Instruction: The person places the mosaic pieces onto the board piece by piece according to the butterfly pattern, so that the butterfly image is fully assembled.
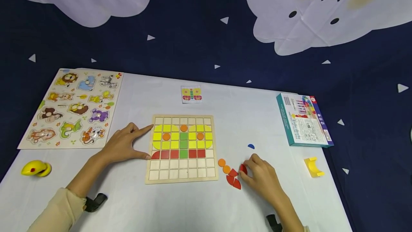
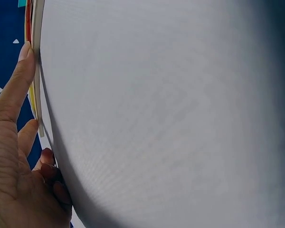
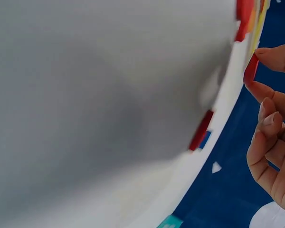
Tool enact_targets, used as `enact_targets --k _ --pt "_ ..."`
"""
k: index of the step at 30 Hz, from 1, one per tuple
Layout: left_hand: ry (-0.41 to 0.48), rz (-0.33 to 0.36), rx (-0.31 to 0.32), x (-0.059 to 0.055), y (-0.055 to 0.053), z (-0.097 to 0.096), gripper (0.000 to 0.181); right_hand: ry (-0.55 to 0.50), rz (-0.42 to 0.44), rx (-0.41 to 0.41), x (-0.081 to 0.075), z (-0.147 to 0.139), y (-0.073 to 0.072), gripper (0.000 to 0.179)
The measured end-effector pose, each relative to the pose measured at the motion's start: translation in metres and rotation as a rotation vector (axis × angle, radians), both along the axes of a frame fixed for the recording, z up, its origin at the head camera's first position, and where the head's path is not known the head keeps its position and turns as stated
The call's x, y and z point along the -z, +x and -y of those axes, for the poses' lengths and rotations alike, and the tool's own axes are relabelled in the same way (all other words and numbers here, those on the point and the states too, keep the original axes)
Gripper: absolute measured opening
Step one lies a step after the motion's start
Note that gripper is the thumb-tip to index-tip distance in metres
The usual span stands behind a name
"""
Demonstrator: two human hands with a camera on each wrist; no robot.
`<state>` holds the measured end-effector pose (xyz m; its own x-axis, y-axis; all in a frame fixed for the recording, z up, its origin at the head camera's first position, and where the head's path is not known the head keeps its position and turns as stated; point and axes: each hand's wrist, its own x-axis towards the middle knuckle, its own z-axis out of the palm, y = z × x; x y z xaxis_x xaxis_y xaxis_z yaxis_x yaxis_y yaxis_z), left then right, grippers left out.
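A square wooden grid board (image 1: 181,182) lies on the table, with yellow, orange, green and red pieces making a butterfly-like pattern. My left hand (image 1: 123,144) spans the board's left edge, index fingertip near the upper corner and thumb lower down. In the left wrist view, that hand's fingers (image 2: 20,78) touch the board's thin side. To the right of the board, my right hand (image 1: 264,176) pinches a red curved-edge piece (image 3: 251,69) between thumb and index finger. Beside it lie several loose red pieces (image 1: 230,180) and two orange discs (image 1: 221,163).
A blue half-disc (image 1: 251,146) lies beyond my right hand. Behind the board is a butterfly picture card (image 1: 191,94). An animal puzzle board (image 1: 74,108) and a yellow toy (image 1: 36,168) are on the left; a teal-edged box (image 1: 304,121) and yellow arch (image 1: 313,167) on the right.
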<state>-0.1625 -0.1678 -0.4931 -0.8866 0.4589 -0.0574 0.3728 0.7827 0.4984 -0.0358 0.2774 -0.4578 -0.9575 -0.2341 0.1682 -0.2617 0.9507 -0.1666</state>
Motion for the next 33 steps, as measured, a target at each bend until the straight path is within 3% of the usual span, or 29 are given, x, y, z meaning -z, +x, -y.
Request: enact_targets --k 9,22,33 --pt "-0.012 0.007 -0.008 0.001 0.001 0.0 0.111 -0.009 0.02 -0.136 -0.011 0.037 -0.028 0.023" --pt "-0.008 0.003 -0.006 0.002 -0.001 0.0 0.111 -0.012 -0.001 -0.287 -0.006 0.07 -0.062 0.019" --pt "-0.011 -0.003 0.0 0.001 0.0 0.0 0.111 0.003 0.082 -0.302 0.001 0.078 -0.072 0.02"
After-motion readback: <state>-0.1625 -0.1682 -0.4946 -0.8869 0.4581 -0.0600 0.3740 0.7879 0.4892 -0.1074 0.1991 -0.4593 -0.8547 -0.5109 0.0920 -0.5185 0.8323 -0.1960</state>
